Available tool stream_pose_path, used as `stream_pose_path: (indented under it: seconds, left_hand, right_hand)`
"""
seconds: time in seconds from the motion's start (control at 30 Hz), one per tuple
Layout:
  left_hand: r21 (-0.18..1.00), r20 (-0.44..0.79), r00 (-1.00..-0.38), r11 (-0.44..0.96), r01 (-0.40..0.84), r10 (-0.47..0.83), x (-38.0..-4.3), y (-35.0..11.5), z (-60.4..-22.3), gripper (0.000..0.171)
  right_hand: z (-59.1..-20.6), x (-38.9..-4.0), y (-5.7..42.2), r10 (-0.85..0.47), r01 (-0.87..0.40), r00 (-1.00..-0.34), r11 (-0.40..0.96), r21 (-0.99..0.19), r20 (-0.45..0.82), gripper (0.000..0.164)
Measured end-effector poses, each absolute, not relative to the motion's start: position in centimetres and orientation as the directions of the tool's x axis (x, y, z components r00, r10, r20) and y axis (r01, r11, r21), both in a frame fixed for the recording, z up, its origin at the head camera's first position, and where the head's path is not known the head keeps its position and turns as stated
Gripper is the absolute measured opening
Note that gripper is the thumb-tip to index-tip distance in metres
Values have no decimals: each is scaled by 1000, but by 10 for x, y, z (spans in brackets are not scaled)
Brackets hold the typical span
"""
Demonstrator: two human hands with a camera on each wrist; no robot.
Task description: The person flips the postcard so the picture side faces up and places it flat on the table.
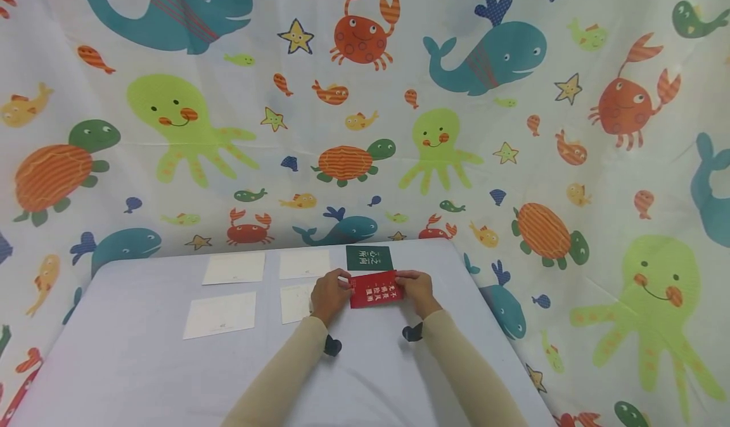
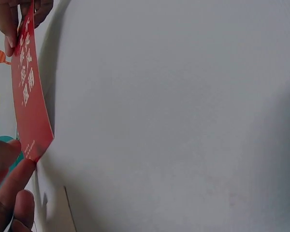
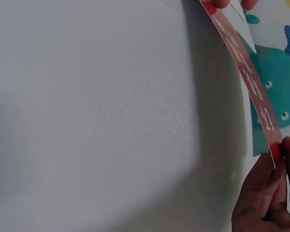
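A red card with white characters is stretched between both hands, raised off the white cloth. My left hand pinches its left end between thumb and fingers; in the left wrist view the fingertips sit at the card's corner. At the opposite end my right hand pinches the edge, and the right wrist view shows thumb and fingers on either side of it. Just behind the red card lies a dark green card with pale characters. A white card is partly covered by the left hand.
Three more white cards lie flat on the left: one at back left, one at back middle, one in front. The table wears a white cloth. Behind it hangs a curtain printed with sea animals.
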State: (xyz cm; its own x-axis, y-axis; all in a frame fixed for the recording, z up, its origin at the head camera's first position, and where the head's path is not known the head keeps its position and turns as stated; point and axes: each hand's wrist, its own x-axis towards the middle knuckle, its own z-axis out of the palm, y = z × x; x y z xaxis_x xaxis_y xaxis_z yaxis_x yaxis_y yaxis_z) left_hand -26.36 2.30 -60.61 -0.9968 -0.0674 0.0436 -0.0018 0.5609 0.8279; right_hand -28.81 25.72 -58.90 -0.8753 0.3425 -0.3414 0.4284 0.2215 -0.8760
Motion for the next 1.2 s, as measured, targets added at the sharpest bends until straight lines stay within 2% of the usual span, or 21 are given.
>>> stream_pose_path:
  seconds: [0.3,0.6,0.77,1.0,1.2]
  left_hand:
    - [838,34,-996,546,-14,-77,-266,17,-602,26]
    - [858,17,-1000,514,11,-8,-270,11,-593,20]
    - [864,-9,-1000,504,-6,3,-270,8,-590,20]
    - [863,18,-1000,505,9,-13,-271,3,-591,20]
    - [862,40,-999,507,18,-33,-274,2,-591,16]
  right_hand:
    - [-584,-292,271,275,461,-865,100,-882,-420,23]
    - [-581,-292,278,194,452,-878,39,-891,-437,29]
    - [-581,-293,281,146,459,-881,40,-887,-450,30]
    - [-577,-292,286,74,454,-890,49,-890,-450,32]
    - [-577,-291,286,79,433,-900,57,-899,-429,29]
